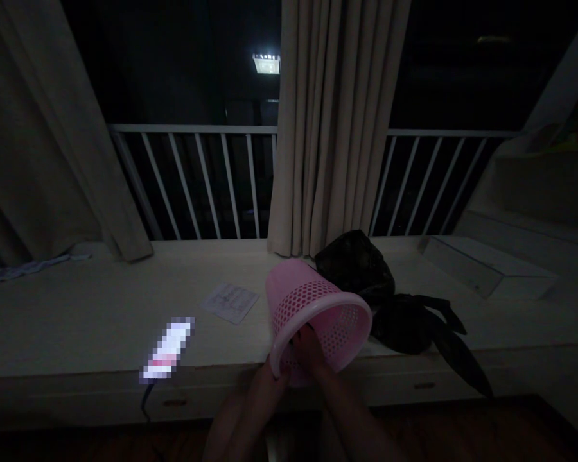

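A pink mesh wastebasket [313, 301] is tilted on its side above the front edge of the white window bench [91, 321], its open mouth facing me. My left hand [264, 385] grips the rim at its lower left. My right hand [311, 350] holds the rim with fingers reaching inside the mouth. A black plastic bag [361, 269] lies on the bench just behind and right of the basket, its loose end [438, 327] trailing to the right.
A paper sheet [230, 301] lies on the bench left of the basket, and a lit blurred phone screen [167, 350] with a cable sits nearer the front edge. Beige curtains [332, 128] hang before a dark window with white railing [197, 179]. Drawers run under the bench.
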{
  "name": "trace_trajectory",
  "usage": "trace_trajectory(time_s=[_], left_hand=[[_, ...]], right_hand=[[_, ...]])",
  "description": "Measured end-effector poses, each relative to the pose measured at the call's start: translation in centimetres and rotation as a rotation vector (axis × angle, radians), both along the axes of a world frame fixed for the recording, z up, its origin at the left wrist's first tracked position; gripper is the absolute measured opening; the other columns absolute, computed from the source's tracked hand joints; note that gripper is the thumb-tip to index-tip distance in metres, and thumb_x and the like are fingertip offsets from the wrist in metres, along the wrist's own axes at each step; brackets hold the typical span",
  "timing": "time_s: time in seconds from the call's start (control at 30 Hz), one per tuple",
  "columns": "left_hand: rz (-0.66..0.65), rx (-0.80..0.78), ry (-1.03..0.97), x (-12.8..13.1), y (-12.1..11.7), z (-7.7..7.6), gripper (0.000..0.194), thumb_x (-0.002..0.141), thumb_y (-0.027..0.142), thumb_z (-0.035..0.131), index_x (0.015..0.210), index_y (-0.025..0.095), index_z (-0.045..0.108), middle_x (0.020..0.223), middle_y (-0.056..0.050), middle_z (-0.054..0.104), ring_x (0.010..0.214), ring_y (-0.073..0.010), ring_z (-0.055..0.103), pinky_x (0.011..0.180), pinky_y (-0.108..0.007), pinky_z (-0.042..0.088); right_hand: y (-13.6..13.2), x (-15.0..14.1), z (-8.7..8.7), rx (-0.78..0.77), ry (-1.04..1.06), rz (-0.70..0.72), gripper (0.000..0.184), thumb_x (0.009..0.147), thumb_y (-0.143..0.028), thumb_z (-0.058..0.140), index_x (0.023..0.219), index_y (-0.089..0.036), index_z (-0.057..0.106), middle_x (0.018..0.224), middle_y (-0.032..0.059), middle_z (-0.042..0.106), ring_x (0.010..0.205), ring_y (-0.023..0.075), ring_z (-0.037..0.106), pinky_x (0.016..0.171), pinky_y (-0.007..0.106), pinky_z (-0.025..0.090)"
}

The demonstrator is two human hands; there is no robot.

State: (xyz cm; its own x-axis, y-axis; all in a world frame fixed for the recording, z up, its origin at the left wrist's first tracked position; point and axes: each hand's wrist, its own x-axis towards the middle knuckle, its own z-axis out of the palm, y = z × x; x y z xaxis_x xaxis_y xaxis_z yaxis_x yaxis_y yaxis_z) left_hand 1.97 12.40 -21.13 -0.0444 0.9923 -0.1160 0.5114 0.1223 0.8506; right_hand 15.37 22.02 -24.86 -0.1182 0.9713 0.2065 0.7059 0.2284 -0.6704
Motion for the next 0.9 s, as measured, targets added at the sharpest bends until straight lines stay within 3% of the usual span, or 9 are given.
trace_trajectory(time_s=[0.27,0.43,0.7,0.9], left_hand=[[-0.014,-0.004,-0.007,0.0,0.0,0.1,0.053,0.088,0.027,0.053,0.136,0.005,0.058,0.125,-0.019,0.073,0.115,-0.0307,0.070,0.096,-0.036,0.053],[-0.016,0.021,-0.026,0.0,0.0,0.2,0.057,0.087,0.033,0.056,0.136,0.004,0.059,0.126,-0.021,0.072,0.117,-0.0318,0.069,0.097,-0.036,0.053],[-0.001,0.022,-0.023,0.0,-0.1,-0.1,0.053,0.086,0.036,0.055,0.130,0.009,0.063,0.123,-0.017,0.075,0.116,-0.0323,0.069,0.097,-0.037,0.053],[-0.019,0.036,-0.022,-0.1,-0.1,-0.3,0.058,0.086,0.035,0.053,0.136,0.008,0.059,0.126,-0.017,0.073,0.118,-0.0310,0.069,0.098,-0.035,0.053]], right_hand=[[0.0,0.0,-0.5,-0.007,-0.102,0.005,0.034,0.099,-0.019,0.038,0.104,-0.012,0.071,0.106,0.0132,0.072,0.099,0.0192,0.065,0.091,0.027,0.045],[-0.1,-0.1,-0.9,-0.004,-0.041,0.043,0.035,0.099,-0.021,0.036,0.105,-0.014,0.070,0.110,0.0124,0.071,0.102,0.0192,0.064,0.094,0.029,0.045],[-0.4,0.1,-0.3,0.010,-0.012,0.066,0.030,0.088,-0.016,0.046,0.105,-0.017,0.072,0.118,0.0113,0.070,0.107,0.0207,0.063,0.096,0.029,0.046],[-0.6,0.1,0.4,0.051,-0.181,0.011,0.037,0.083,-0.012,0.046,0.110,-0.013,0.072,0.122,0.0144,0.068,0.113,0.0256,0.061,0.104,0.035,0.043]])
